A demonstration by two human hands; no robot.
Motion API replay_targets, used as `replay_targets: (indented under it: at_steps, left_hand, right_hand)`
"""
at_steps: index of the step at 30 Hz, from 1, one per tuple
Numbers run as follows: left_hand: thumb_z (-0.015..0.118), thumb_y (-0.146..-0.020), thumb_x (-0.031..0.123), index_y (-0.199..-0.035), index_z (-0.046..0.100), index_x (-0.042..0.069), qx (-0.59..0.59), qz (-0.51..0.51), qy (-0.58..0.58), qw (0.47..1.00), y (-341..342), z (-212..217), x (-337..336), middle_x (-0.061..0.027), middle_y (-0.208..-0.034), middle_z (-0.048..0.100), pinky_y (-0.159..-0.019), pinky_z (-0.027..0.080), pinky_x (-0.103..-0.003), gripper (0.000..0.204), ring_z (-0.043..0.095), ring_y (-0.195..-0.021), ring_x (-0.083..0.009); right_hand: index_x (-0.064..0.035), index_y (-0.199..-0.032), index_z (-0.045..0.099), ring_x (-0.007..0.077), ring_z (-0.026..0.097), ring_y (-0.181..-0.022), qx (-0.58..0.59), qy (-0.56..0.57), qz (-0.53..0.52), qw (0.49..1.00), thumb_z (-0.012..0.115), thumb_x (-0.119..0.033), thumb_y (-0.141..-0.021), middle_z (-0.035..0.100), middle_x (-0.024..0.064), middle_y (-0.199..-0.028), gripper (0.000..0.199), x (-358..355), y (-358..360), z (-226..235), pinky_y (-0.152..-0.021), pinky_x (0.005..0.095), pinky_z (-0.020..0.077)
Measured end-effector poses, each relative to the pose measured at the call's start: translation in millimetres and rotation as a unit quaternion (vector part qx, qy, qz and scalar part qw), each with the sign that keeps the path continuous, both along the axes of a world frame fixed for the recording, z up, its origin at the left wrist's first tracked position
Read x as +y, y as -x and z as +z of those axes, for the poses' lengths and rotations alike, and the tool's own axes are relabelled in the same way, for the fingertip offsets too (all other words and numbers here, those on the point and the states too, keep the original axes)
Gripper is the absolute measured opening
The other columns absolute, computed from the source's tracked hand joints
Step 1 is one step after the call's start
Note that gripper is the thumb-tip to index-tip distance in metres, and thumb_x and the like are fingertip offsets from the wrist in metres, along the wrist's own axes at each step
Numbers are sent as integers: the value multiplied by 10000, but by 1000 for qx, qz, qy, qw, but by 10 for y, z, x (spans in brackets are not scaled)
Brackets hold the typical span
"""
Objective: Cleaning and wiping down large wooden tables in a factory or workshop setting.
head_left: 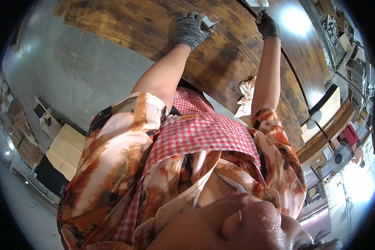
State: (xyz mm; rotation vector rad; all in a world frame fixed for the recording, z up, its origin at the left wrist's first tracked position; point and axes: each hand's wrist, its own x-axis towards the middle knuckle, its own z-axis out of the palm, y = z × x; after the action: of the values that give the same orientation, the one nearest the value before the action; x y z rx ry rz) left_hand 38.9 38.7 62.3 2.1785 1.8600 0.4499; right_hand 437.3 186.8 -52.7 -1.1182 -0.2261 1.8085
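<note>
Both my hands wear grey knit gloves over brown wood-grain boards [212,62]. My left hand [191,31] rests on the board, its thumb and fingers closed around a small pale, flat piece with a shiny edge [210,22]. Farther right, my right hand [268,26] is closed, its fingers curled near a dark gap between boards. What it grips is too small and dark to name. Just beyond its fingertips lies a pale, shiny patch [257,3], cut off by the view's upper rim. A crumpled white cloth [246,96] lies on the boards beside my right forearm.
Grey floor [91,62] spreads to the left of the boards. A light-coloured panel [65,150] stands at the lower left. On the right are a fan [341,155], a long wooden beam [327,131] and stacked materials [346,41]. Bright light glares off the right-hand board.
</note>
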Motion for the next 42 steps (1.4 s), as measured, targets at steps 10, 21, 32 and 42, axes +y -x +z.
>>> replay_targets:
  at_steps: [10, 21, 32, 42]
  left_hand:
    - [729, -730, 594, -1106, 648, 65, -53, 0, -19, 998, -23, 36, 73, -177, -1117, 590, -948, 448, -482, 654, 571, -1049, -327]
    - [709, -761, 612, -1229, 587, 39, 16, -1, 8, 1000, -9, -144, 64, -192, -1213, 550, -1024, 406, -498, 750, 550, -1137, -338]
    - [720, -751, 597, -1218, 605, 63, -25, -10, -24, 999, 23, -3, 31, -170, -1171, 565, -958, 435, -482, 719, 565, -1094, -324]
    - [725, -750, 582, -1242, 592, 74, -5, -6, 9, 1000, 3, 32, 38, -172, -1174, 553, -968, 430, -474, 720, 553, -1101, -318]
  right_hand:
    - [-85, -1119, 721, 90, 631, -731, -337, -67, 1, 939, 674, -184, -932, 718, 46, -896, 217, -1531, 1852, 1608, -617, 242, 501]
    - [-238, -1276, 645, 358, 604, -878, -711, -333, 186, 590, 592, 56, -819, 613, 153, -967, 546, -1860, 2232, 1484, -737, 442, 513]
    - [-261, -1314, 616, 361, 591, -829, -721, -378, 159, 558, 624, 23, -798, 605, 154, -917, 589, -1952, 2273, 1366, -702, 467, 502]
    - [-207, -1292, 636, 351, 589, -853, -753, -387, 172, 504, 592, -99, -914, 604, 153, -928, 395, -1749, 2251, 1395, -722, 441, 497]
